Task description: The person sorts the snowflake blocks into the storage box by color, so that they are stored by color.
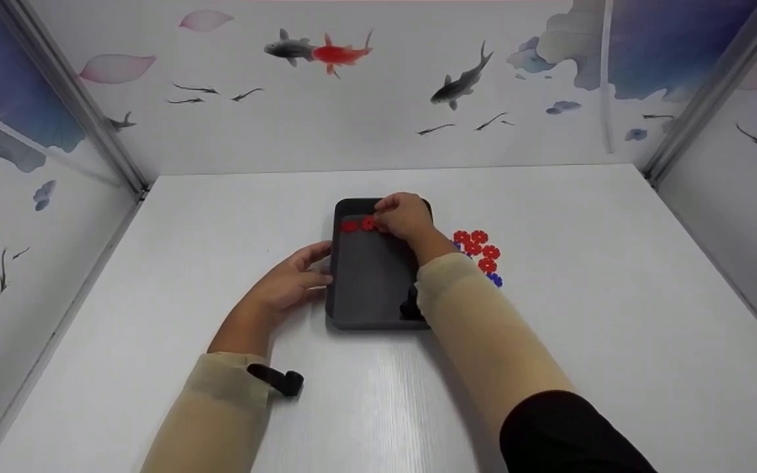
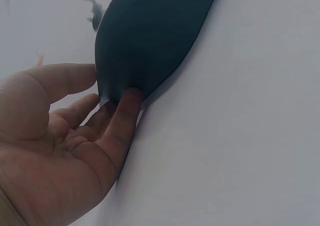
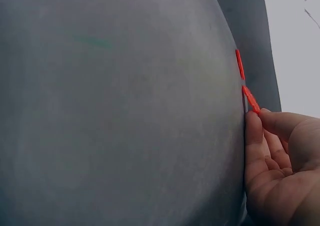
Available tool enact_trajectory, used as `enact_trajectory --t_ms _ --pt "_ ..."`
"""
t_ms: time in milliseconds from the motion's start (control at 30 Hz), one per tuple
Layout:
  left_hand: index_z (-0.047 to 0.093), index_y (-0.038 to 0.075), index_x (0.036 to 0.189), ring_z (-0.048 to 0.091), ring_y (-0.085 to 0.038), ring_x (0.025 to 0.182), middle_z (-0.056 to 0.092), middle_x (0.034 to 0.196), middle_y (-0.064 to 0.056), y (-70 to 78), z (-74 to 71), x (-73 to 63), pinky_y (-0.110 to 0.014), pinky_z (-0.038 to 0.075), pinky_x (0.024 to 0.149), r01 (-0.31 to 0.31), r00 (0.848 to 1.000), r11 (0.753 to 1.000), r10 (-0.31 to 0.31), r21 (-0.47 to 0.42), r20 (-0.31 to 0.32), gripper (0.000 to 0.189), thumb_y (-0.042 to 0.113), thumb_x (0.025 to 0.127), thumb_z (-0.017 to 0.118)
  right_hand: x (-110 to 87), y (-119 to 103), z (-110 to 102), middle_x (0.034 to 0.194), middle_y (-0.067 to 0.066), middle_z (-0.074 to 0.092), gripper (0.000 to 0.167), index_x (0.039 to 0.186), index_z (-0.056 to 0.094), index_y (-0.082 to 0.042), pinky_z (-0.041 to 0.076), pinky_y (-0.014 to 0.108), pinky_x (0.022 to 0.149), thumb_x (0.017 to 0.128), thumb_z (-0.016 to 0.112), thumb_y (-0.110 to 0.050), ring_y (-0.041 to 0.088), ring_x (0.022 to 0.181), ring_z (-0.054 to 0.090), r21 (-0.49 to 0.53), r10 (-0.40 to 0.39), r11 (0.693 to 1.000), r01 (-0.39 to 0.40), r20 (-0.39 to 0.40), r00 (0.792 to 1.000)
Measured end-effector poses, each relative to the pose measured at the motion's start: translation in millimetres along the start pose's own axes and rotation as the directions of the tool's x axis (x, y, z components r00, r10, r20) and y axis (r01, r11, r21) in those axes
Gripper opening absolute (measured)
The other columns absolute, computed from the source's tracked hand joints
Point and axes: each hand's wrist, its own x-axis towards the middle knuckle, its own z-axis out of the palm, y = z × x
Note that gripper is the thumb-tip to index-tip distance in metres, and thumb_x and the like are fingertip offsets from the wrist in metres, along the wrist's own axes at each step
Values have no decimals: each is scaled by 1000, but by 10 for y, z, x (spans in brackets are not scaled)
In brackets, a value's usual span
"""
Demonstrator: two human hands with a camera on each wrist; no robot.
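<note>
A dark grey rectangular tray (image 1: 372, 282) lies on the white table. My left hand (image 1: 290, 282) touches the outside of its left wall with spread fingers; in the left wrist view that hand (image 2: 75, 136) rests fingertips against the tray's side (image 2: 150, 31). Over the tray's far end, my right hand (image 1: 406, 215) pinches a flat red flower-shaped piece (image 1: 368, 223) by its edge. The right wrist view shows this piece (image 3: 251, 100) tilted at the thumb and fingertip. Another red piece (image 1: 349, 226) lies to its left, at the tray's far left corner.
To the right of the tray lie several loose red flower-shaped pieces (image 1: 473, 248) and a few blue ones (image 1: 495, 280), partly hidden by my right forearm. Printed white panels (image 1: 385, 131) stand behind and on both sides of the table (image 1: 615, 295).
</note>
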Motion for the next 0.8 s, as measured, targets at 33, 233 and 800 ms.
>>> enact_trajectory --t_ms 33,233,800 --pt "42 21 164 45 -23 154 35 174 3 -1 -3 0 -46 43 124 0 1000 1000 0 0 0 75 -4 98 66 4 0 2 111 9 74 19 116 75 -8 62 29 83 98 73 -8 17 91 73 -3 0 1000 0 1 1000" --pt "43 22 164 48 -23 152 35 174 3 0 -10 0 -45 44 124 5 1000 1000 -5 2 -1 75 -3 97 66 41 17 9 112 11 76 18 116 76 -9 63 31 86 98 73 -8 17 90 72 2 -14 1000 14 -9 1000" --pt "42 21 164 49 -24 150 35 174 1 -3 2 2 -47 41 126 4 1000 1000 -4 1 -2 75 -2 97 67 50 -231 -80 120 14 79 27 123 76 -7 65 31 91 96 77 -3 22 104 77 304 -45 952 37 19 999"
